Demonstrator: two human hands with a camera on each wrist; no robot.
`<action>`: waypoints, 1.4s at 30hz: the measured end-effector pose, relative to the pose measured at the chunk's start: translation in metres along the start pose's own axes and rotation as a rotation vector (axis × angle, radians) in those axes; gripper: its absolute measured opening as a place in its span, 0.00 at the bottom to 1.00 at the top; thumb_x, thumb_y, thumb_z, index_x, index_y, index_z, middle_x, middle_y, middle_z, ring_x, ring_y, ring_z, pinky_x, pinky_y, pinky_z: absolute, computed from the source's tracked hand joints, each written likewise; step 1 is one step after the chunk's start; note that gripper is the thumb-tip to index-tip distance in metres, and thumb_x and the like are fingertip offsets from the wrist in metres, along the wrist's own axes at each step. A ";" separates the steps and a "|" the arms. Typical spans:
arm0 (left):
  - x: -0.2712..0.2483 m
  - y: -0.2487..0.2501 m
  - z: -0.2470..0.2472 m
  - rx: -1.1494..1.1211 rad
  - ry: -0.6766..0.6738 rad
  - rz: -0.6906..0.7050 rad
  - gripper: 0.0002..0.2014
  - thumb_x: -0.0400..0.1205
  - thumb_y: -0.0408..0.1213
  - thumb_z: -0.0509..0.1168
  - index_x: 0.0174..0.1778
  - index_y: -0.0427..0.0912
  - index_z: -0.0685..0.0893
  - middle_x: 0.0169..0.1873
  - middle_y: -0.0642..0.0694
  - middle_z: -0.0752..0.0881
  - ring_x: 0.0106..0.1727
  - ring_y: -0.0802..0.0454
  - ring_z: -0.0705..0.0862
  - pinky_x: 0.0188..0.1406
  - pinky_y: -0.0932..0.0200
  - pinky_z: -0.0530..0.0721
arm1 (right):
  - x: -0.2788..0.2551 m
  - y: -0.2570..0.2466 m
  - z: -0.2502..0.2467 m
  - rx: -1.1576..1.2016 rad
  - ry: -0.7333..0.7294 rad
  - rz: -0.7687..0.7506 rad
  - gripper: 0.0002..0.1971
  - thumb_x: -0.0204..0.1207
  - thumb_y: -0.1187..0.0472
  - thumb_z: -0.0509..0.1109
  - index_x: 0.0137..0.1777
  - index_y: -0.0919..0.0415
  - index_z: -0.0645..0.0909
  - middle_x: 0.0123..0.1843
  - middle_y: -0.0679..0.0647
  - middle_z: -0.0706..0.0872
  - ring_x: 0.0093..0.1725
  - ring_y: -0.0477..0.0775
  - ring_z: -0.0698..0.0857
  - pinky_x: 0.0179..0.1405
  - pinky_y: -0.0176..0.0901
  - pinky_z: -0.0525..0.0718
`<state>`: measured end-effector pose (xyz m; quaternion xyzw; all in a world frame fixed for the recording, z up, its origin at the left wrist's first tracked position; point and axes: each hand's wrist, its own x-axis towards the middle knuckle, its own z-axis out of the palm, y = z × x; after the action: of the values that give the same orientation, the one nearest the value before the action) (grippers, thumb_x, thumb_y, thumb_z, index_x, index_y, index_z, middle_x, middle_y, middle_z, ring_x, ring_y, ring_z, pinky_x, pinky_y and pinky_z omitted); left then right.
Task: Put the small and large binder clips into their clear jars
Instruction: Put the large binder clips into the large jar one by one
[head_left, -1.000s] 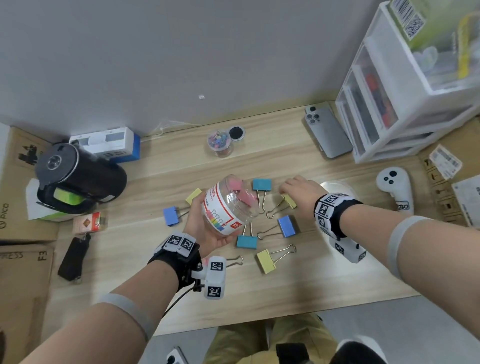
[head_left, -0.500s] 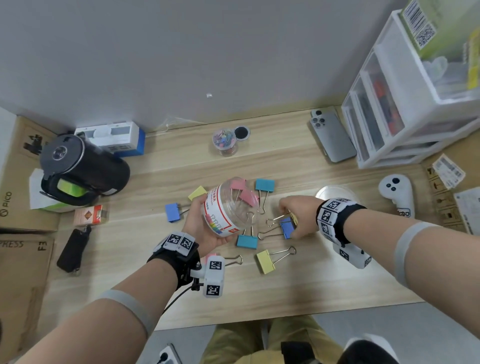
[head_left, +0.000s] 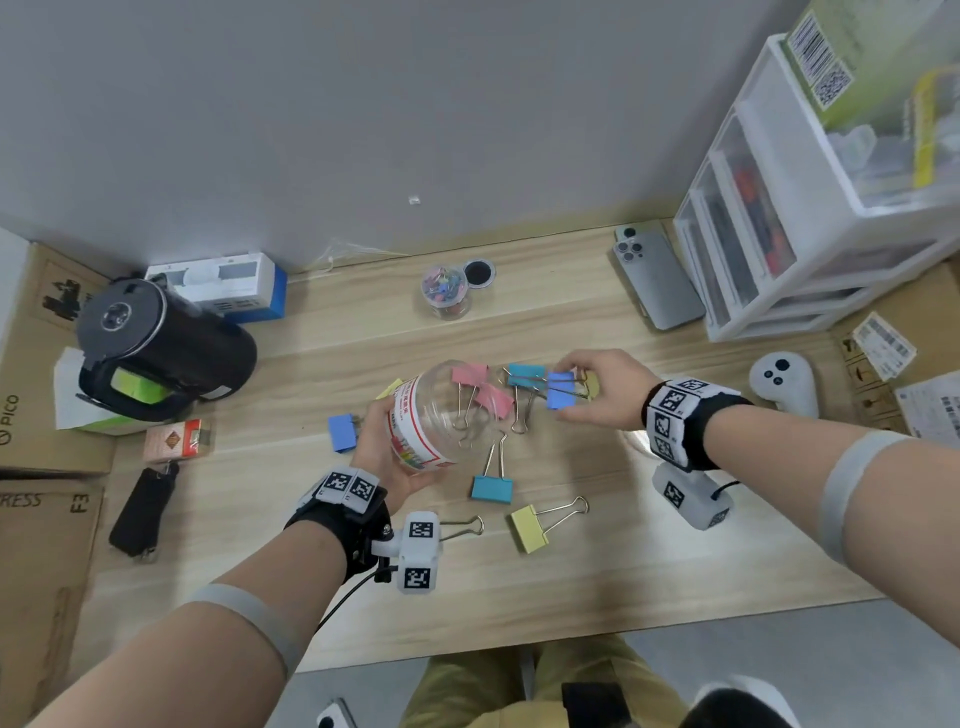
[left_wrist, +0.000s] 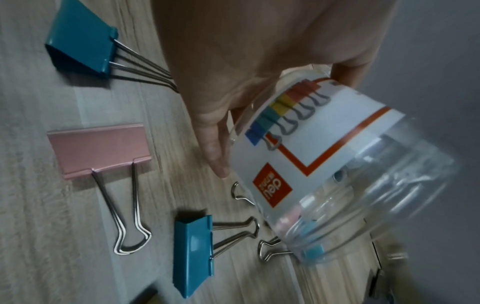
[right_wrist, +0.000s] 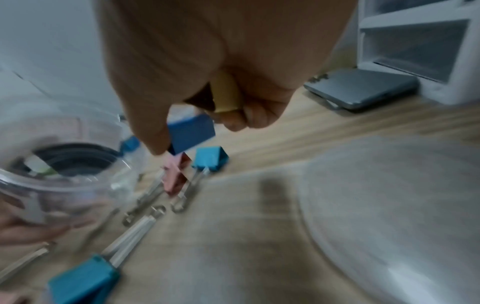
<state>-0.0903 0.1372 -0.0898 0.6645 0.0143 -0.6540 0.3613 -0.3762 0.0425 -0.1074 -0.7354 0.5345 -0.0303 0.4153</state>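
My left hand (head_left: 387, 441) grips the large clear jar (head_left: 441, 415) with a red and white label, tilted with its mouth toward the right; the jar (left_wrist: 337, 164) fills the left wrist view. Just right of the jar's mouth, my right hand (head_left: 571, 389) pinches a blue binder clip (head_left: 561, 391) and also holds a yellow clip (head_left: 592, 385). Blue clip (right_wrist: 191, 133) and yellow clip (right_wrist: 224, 94) show under its fingers. Two pink clips (head_left: 470, 375) show through the jar wall. Several large clips lie loose: teal (head_left: 492, 488), yellow (head_left: 530, 529), blue (head_left: 342, 432).
The small jar (head_left: 445, 291) of small clips stands at the back beside its black lid (head_left: 478, 272). A phone (head_left: 657, 280) and white drawers (head_left: 779, 234) are at the right, a controller (head_left: 782, 382) nearer. A black cylinder (head_left: 156, 343) stands left. A clear lid (right_wrist: 402, 205) lies under my right wrist.
My right hand picked up the blue clip from the table, beside the yellow one it held, and lifted both toward the jar's mouth. The left hand kept the jar tilted.
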 end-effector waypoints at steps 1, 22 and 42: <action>0.000 0.001 0.002 0.011 0.003 -0.001 0.26 0.81 0.58 0.61 0.63 0.43 0.89 0.57 0.37 0.92 0.55 0.36 0.89 0.41 0.45 0.91 | 0.001 -0.009 -0.002 0.011 0.020 -0.026 0.30 0.55 0.34 0.74 0.57 0.45 0.81 0.52 0.46 0.85 0.53 0.52 0.85 0.58 0.52 0.84; -0.007 -0.003 0.003 0.053 -0.134 -0.027 0.32 0.82 0.60 0.58 0.72 0.41 0.85 0.64 0.35 0.90 0.68 0.34 0.87 0.64 0.37 0.87 | 0.007 -0.090 0.037 -0.218 -0.219 -0.170 0.33 0.62 0.46 0.74 0.68 0.51 0.71 0.59 0.53 0.82 0.57 0.58 0.82 0.57 0.52 0.82; -0.004 -0.008 0.003 0.023 -0.192 -0.021 0.30 0.84 0.58 0.57 0.68 0.38 0.88 0.64 0.34 0.90 0.70 0.32 0.85 0.70 0.35 0.83 | 0.017 -0.111 0.050 -0.226 -0.349 -0.125 0.19 0.76 0.41 0.62 0.43 0.58 0.83 0.41 0.53 0.87 0.43 0.56 0.85 0.46 0.49 0.85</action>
<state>-0.0973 0.1428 -0.0896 0.6026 -0.0211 -0.7187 0.3463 -0.2596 0.0671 -0.0756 -0.8030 0.4080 0.1320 0.4139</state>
